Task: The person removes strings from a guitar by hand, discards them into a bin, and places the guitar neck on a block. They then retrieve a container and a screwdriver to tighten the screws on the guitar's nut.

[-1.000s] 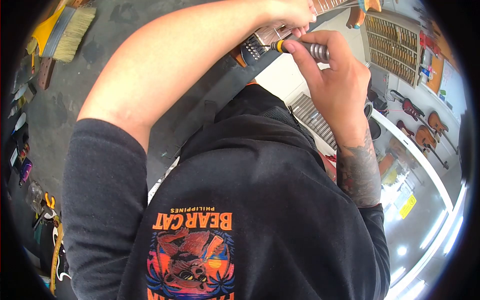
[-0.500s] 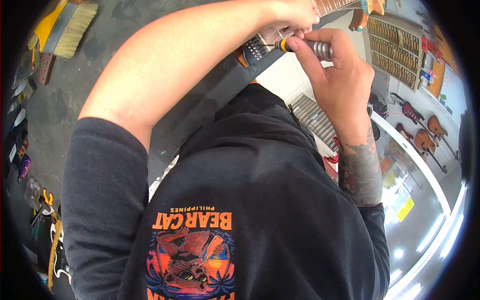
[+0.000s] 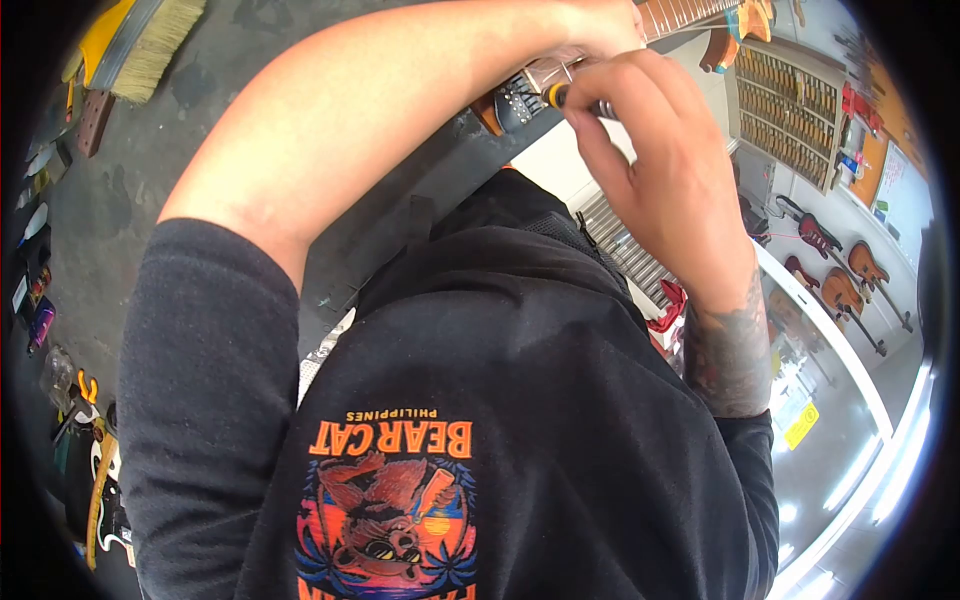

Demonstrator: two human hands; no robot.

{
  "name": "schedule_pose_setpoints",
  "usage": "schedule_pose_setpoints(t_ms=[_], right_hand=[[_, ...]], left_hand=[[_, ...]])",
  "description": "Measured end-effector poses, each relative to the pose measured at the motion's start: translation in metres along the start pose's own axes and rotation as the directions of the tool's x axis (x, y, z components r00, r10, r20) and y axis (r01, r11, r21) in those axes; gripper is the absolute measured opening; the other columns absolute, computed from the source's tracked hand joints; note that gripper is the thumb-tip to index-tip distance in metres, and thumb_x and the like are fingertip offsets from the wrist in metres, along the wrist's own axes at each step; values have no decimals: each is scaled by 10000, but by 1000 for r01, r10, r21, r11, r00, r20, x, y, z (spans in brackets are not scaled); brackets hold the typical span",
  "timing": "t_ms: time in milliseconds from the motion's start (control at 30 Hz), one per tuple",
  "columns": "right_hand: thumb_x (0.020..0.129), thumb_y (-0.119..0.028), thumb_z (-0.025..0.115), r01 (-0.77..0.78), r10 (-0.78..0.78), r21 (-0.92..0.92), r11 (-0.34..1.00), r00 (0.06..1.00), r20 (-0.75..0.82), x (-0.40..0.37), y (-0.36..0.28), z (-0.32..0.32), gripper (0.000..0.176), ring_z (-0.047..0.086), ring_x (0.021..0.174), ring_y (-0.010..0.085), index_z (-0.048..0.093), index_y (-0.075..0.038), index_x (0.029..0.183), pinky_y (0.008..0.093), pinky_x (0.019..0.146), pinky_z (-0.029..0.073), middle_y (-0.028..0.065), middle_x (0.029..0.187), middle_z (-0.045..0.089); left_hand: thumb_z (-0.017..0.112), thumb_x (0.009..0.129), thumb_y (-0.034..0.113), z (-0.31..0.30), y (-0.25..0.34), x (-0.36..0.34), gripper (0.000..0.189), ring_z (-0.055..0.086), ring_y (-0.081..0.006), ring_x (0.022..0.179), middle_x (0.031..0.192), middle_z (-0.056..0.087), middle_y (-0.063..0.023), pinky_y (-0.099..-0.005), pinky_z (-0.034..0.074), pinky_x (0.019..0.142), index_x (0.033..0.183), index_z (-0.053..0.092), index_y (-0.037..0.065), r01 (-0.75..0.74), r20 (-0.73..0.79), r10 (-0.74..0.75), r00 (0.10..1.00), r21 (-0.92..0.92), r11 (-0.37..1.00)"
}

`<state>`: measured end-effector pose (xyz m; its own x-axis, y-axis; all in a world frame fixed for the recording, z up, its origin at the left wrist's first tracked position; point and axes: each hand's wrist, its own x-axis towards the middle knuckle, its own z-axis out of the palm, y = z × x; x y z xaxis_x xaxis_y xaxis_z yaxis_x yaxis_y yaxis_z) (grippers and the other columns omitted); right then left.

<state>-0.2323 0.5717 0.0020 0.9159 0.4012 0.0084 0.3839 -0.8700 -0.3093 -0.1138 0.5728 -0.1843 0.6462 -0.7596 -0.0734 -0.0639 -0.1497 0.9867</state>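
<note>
My right hand (image 3: 655, 130) is closed around a screwdriver (image 3: 556, 95) with a yellow and black collar. The tool's tip points at the metal bridge (image 3: 517, 104) of a stringed instrument, but whether it touches is too small to tell. My left hand (image 3: 605, 28) lies over the instrument between the bridge and the fretted neck (image 3: 680, 14); its fingers are mostly hidden behind my right hand. The neck runs out at the top right, and a brown wooden edge (image 3: 488, 117) shows beside the bridge.
A wide brush (image 3: 150, 50) and a dark brown block (image 3: 95, 122) lie on the grey workbench (image 3: 250, 30) at the upper left. Orange-handled pliers (image 3: 88, 385) and other tools line the left edge. A rack (image 3: 788, 110) and hanging guitars (image 3: 843, 288) are at the right.
My right hand has turned and its fingers now cover most of the screwdriver handle. It also hides more of my left fingers. The view has shifted slightly.
</note>
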Motion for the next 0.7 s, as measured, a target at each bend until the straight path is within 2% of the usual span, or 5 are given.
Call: schedule_pose_setpoints(t_ms=[133,367,400,500,700], right_hand=[[798,28,679,11,-23,131,991,996,92,-2,4,-3,200,631,988,333,627,-52,974,388,825,515,124,1012,637],[853,-90,730,-281,323,-223,934,929,181,-1,-20,-5,266,629,1005,343,636,-100,1101,415,805,516,126,1043,626],[862,-94,727,-244,293,-223,944,931,219,-2,-17,-7,267,624,1016,341,634,-102,1112,417,806,514,125,1062,621],[874,-42,691,-81,106,-113,990,966,235,1,-13,-14,260,610,1039,340,632,-99,1120,418,824,508,125,1112,601],[834,110,594,-7,5,7,1000,980,198,-3,-9,-20,317,603,1046,345,631,-71,1092,408,875,504,125,1138,586]], left_hand=[[713,823,201,-5,6,-5,204,750,-312,873,900,749,-210,-400,573,816,899,767,20,30,41,-27,999,-62,998],[686,845,151,-5,7,-2,158,757,-273,871,856,751,-199,-393,577,815,887,771,25,90,108,-80,991,-90,992],[690,842,162,-5,6,-2,165,758,-278,832,841,750,-199,-393,582,799,877,767,20,235,234,-172,957,-274,933],[682,853,161,0,2,-1,174,759,-276,801,830,750,-195,-389,585,776,886,759,8,-65,-6,65,998,37,997],[673,868,144,-8,14,-12,173,755,-272,788,825,748,-196,-380,581,775,914,749,-5,105,82,-93,992,-165,981]])
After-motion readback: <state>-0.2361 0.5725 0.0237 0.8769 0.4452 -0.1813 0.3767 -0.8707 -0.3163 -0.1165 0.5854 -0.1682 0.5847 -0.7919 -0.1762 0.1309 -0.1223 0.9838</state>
